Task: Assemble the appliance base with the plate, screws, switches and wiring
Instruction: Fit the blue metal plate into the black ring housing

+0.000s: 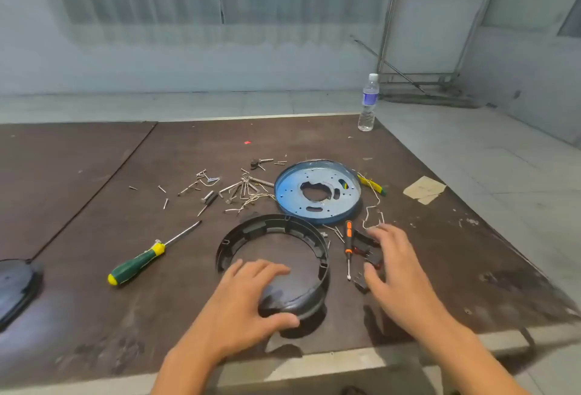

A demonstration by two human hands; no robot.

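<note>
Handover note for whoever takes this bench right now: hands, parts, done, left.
Left hand grips the near rim of the black base.
Right hand is open, fingers spread over the switches right of the base; blur hides whether it touches them.
The plate lies loose beyond the base, not in it. The screws are scattered left of the plate; the wire lies off its right edge. The orange screwdriver lies between base and switches, the green screwdriver to the base's left.
Done: nothing visibly fitted.
Left: plate, screws, switches, wiring.
</note>
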